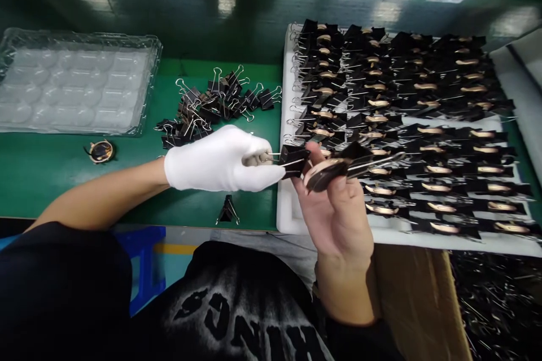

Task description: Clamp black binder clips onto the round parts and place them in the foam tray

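Observation:
My left hand [220, 161], in a white glove, is closed on the wire handles of a black binder clip [295, 161]. That clip's jaw end is at the edge of a rose-gold watch case [324, 174]; I cannot tell whether it grips the case. My bare right hand [339, 214] holds the watch case between thumb and fingers, tilted on its side. A second black binder clip [358, 152] sits at the case's right side, its wire handles pointing right. Below my left hand, a single binder clip [228, 210] stands on the green bench.
A heap of binder clips [212, 102] lies behind my left hand. One watch case [101, 151] rests near a clear plastic tray [146, 84]. On the right, a white foam tray [290, 208] holds rows of clipped watch cases. More clips fill a cardboard box [451, 293] at lower right.

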Available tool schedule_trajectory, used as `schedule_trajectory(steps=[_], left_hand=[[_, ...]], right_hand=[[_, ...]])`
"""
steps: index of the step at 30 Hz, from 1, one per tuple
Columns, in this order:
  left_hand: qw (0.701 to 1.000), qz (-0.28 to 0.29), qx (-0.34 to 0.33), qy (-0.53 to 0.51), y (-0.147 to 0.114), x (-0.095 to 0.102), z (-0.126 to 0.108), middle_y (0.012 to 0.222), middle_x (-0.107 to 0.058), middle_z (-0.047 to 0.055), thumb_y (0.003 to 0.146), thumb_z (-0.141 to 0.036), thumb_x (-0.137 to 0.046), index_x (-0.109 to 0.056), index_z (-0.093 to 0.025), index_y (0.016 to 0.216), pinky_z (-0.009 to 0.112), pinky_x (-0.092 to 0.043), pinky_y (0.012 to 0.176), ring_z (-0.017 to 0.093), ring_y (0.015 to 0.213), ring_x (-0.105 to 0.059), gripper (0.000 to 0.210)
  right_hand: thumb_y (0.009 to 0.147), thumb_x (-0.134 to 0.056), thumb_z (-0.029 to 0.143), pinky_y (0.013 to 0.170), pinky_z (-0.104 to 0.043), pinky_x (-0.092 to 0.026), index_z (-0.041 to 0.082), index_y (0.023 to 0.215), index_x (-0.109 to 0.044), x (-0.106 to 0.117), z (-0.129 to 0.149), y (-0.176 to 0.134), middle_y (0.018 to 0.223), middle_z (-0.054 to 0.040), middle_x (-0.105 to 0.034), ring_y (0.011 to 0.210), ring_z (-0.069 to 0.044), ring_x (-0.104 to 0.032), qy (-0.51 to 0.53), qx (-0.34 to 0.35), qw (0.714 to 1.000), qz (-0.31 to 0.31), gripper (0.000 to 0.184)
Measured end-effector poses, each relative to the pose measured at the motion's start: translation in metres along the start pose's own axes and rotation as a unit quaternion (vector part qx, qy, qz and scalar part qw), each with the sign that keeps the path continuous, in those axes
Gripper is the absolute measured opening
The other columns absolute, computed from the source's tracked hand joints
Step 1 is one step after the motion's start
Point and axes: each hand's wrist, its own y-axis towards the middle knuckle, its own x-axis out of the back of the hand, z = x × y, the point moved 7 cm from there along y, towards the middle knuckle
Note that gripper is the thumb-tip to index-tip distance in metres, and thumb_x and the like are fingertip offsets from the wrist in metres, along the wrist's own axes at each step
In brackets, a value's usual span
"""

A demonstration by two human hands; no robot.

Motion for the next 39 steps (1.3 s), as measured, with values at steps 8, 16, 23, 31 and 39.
schedule_trajectory(steps=[8,16,23,31,39], left_hand=[[0.998,-0.045,-0.042,0.007,-0.005,0.0,-0.007,0.057,-0.029,-0.008,0.093,-0.032,-0.058,-0.036,-0.02,0.061,0.022,-0.024,0.049,0.006,0.054,-0.024,0.041],[0.998,-0.057,-0.027,0.007,-0.005,-0.002,-0.006,0.051,-0.039,-0.009,0.095,-0.035,-0.058,-0.048,-0.018,0.06,0.021,-0.027,0.048,0.005,0.049,-0.031,0.039],[0.997,-0.068,-0.041,0.007,-0.005,-0.005,-0.005,0.05,-0.037,-0.009,0.096,-0.033,-0.06,-0.049,-0.017,0.06,0.02,-0.026,0.046,0.004,0.048,-0.029,0.04],[0.991,-0.009,0.002,-0.135,-0.004,-0.011,0.001,0.075,-0.074,0.002,0.104,-0.05,-0.051,-0.071,-0.017,0.091,0.021,-0.05,0.059,0.011,0.062,-0.065,0.04],[0.922,0.081,0.16,-0.344,-0.007,-0.028,0.009,0.076,-0.075,0.006,0.105,-0.056,-0.052,-0.073,-0.015,0.108,0.026,-0.054,0.054,0.014,0.056,-0.066,0.047]], right_hand=[[0.096,-0.072,0.051,0.11,-0.045,-0.058,0.037,0.124,-0.071,0.005,-0.007,0.007,0.132,-0.0029,-0.075,0.124,-0.021,-0.071,0.024,0.038,0.99,-0.136,0.031],[0.092,-0.075,0.051,0.108,-0.046,-0.06,0.032,0.126,-0.069,-0.002,-0.009,0.006,0.129,-0.0066,-0.076,0.12,-0.022,-0.074,0.04,0.047,0.981,-0.186,0.04],[0.082,-0.088,0.037,0.109,-0.041,-0.057,0.026,0.102,-0.075,-0.004,-0.007,0.002,0.111,-0.0019,-0.08,0.104,-0.016,-0.077,0.13,0.034,0.966,-0.222,0.026],[0.084,-0.086,0.046,0.106,-0.04,-0.059,0.029,0.1,-0.07,0.002,-0.006,0.003,0.101,0.0002,-0.077,0.1,-0.016,-0.075,0.093,0.079,0.976,-0.181,0.028],[0.092,-0.081,0.038,0.109,-0.044,-0.059,0.034,0.132,-0.064,-0.001,0.01,-0.01,0.137,-0.0069,-0.072,0.13,-0.023,-0.068,-0.025,0.103,0.994,0.033,0.043]])
